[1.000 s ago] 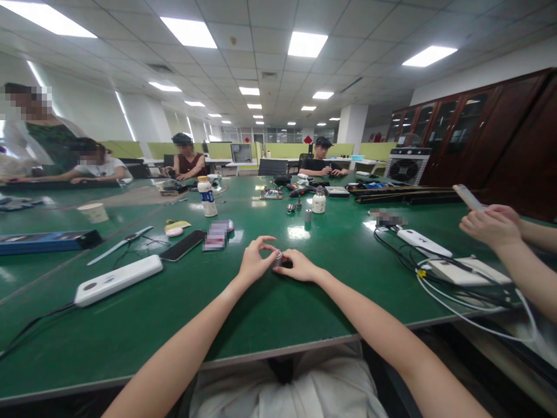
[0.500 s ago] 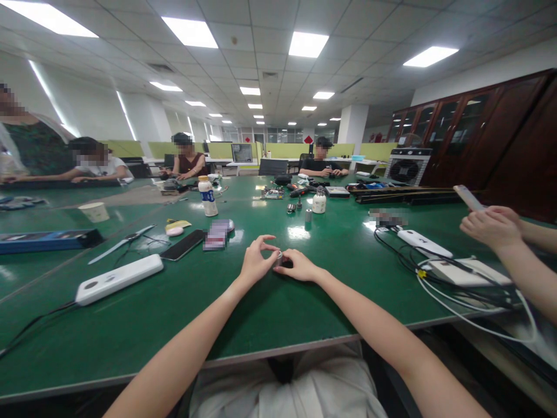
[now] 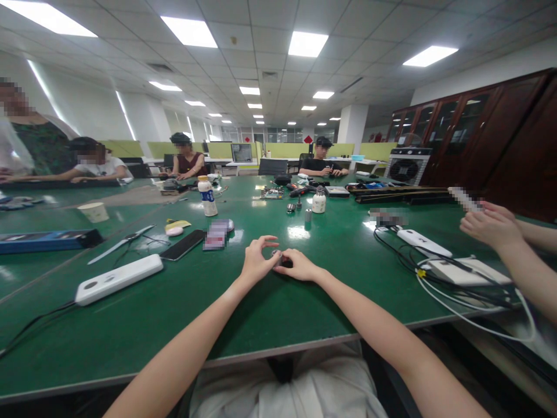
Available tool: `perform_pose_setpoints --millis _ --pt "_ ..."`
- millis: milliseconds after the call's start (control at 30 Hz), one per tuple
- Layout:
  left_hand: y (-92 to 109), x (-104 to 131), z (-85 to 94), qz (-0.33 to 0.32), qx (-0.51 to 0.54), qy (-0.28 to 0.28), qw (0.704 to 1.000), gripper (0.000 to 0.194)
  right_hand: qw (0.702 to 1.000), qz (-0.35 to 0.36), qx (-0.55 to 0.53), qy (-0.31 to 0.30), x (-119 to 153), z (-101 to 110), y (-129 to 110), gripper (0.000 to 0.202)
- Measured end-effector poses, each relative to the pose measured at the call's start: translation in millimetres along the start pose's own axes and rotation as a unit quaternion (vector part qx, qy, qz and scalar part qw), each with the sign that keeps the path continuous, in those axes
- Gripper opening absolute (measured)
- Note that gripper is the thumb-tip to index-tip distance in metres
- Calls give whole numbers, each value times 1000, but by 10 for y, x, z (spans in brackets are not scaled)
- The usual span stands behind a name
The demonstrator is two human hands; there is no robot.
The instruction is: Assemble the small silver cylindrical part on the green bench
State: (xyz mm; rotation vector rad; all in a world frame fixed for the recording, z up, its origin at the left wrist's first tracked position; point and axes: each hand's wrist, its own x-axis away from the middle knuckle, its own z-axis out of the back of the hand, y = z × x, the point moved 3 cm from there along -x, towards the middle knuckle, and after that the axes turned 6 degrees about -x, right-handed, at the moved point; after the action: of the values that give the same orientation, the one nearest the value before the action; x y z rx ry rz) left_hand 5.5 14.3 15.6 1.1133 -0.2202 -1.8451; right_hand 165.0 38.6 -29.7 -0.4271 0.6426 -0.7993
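Both my hands meet over the green table (image 3: 278, 319), around a small grey metal part (image 3: 277, 259). My left hand (image 3: 256, 261) has its thumb against the part, with the index finger arched above it. From the other side, my right hand (image 3: 299, 266) grips the part between thumb and fingers. Further back stand a small metal cylinder (image 3: 308, 216), a dark metal piece (image 3: 299, 202) and a small patterned white bottle (image 3: 319, 202). The fine shape of the held part is too small to tell.
To the left lie a white power strip (image 3: 119, 280), a black phone (image 3: 183, 245) and a paper cup (image 3: 93, 212). A labelled bottle (image 3: 208, 197) stands further back. Cables and a white box (image 3: 470, 271) lie right, near another person's hands (image 3: 491, 226).
The small metal part has tilted slightly to the left between my fingers. My hands have barely moved. At the right, the other person's phone has shifted a little left.
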Motion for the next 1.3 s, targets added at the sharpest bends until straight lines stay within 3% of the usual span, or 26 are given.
perform_pose_setpoints --millis 167,400,600,733,900,1000,1300 --pt "-16 -5 15 19 -23 2 1000 36 1000 2 -2 4 2 -5 2 30" --pt "-5 9 -18 -2 -1 -10 1000 36 1000 4 3 -1 -9 -10 11 31" --pt "-41 -37 13 -7 -2 24 1000 27 1000 -6 2 9 -3 -12 7 32" --pt "-212 -88 60 20 -25 53 998 28 1000 -2 3 3 5 5 -25 31" --pt "-553 -71 14 91 -93 -55 990 28 1000 1 12 -3 7 18 -41 31" --pt "-634 -54 -7 103 -108 -74 986 28 1000 0 13 -4 6 19 -42 31" --pt "-265 -56 33 4 -20 57 998 24 1000 -5 3 3 -1 5 -41 29"
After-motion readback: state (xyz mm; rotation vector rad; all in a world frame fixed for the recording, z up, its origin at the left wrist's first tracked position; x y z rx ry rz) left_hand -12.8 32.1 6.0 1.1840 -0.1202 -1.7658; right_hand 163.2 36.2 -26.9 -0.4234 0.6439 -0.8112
